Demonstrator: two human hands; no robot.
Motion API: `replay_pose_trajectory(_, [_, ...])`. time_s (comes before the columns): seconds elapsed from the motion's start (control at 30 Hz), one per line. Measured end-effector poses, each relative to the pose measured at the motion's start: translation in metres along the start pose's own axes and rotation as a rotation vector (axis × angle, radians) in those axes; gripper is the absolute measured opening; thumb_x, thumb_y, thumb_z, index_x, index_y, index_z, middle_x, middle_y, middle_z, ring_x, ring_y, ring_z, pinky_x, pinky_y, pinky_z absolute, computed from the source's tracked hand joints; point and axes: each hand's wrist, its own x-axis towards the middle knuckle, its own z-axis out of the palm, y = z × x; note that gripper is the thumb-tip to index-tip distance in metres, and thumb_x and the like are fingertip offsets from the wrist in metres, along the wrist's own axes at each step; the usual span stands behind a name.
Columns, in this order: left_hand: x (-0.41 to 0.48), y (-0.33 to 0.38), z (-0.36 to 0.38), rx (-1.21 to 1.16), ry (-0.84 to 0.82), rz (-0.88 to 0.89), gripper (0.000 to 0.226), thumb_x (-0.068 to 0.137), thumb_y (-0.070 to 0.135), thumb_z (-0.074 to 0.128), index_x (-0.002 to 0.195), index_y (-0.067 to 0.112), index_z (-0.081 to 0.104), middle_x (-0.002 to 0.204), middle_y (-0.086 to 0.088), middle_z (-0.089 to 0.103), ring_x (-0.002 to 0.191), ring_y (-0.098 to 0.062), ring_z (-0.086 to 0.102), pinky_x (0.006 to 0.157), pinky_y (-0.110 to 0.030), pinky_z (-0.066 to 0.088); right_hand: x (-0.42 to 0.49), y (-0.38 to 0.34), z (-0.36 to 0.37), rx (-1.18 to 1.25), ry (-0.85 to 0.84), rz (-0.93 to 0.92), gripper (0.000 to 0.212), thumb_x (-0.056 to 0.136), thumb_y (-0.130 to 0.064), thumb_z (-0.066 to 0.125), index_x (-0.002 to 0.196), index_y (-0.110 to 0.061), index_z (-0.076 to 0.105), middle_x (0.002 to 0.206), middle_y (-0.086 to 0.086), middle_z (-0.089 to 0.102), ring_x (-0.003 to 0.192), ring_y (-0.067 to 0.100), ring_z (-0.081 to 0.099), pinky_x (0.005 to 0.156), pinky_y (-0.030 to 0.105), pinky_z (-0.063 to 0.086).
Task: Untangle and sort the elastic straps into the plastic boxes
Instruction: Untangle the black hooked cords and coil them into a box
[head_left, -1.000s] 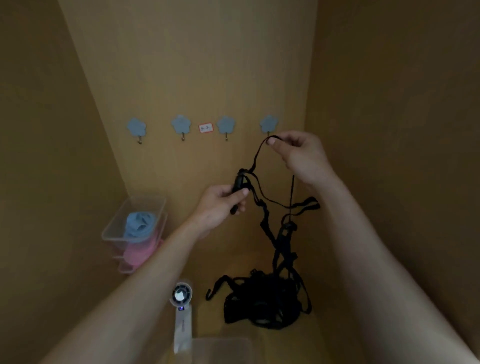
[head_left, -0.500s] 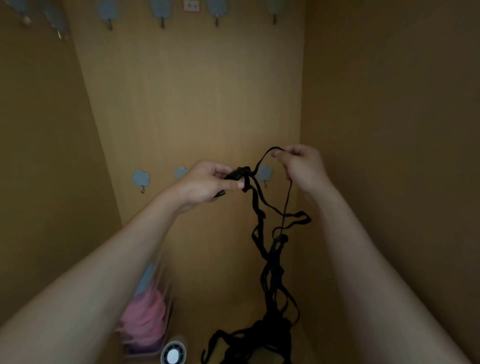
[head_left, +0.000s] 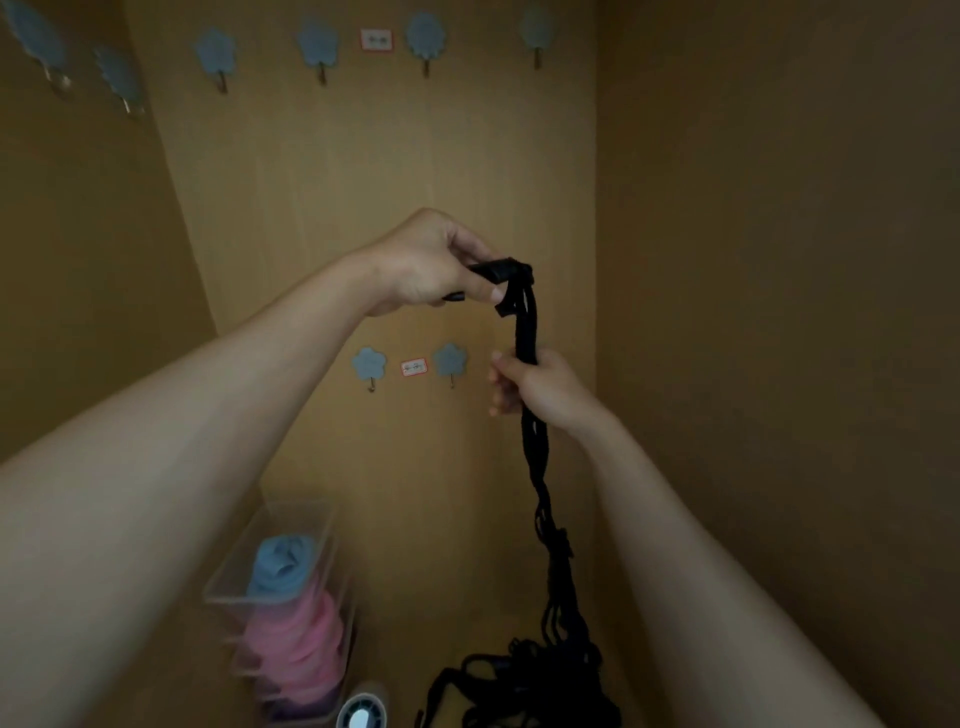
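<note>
The left hand (head_left: 431, 260) pinched the tangled black elastic straps (head_left: 543, 499) aloft while the right hand (head_left: 545, 392) gripped them lower; pulling hard could tighten any knots.

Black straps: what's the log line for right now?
left hand: pinches black straps up high | right hand: grips them lower | pile: tangled below | plastic boxes: blue, pink inside
</note>
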Motion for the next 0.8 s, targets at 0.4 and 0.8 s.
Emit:
replay_pose_trajectory(0.4, [-0.051,-0.05,-0.052,0.045,-0.345,-0.244,0.014,0.083,0.018,0.076,0.097,0.016,0.079,0.057,0.01,0.049,0.047,-0.008,0.03,0.042,-0.018,0.027,0.049,-0.045,-0.028,-0.171,0.299,-0.14,0.02,0.082,-0.006,0.078,0.078,-0.019,0.063,0.093,0.002,0.066,0.092,0.017,0.064,0.081,0.023,0.05])
replay_pose_trajectory(0.8, [-0.076,-0.082,-0.108,-0.459,0.081,-0.085,0.023,0.069,0.022,0.073,0.092,0.018,0.074,0.065,0.016,0.059,0.046,-0.001,0.039,0.031,-0.011,0.022,0.031,0.052,-0.05,-0.223,0.197,0.154,0.032,0.096,-0.035,0.067,0.096,-0.004,0.072,0.083,0.006,0.072,0.083,0.021,0.069,0.08,0.033,0.052])
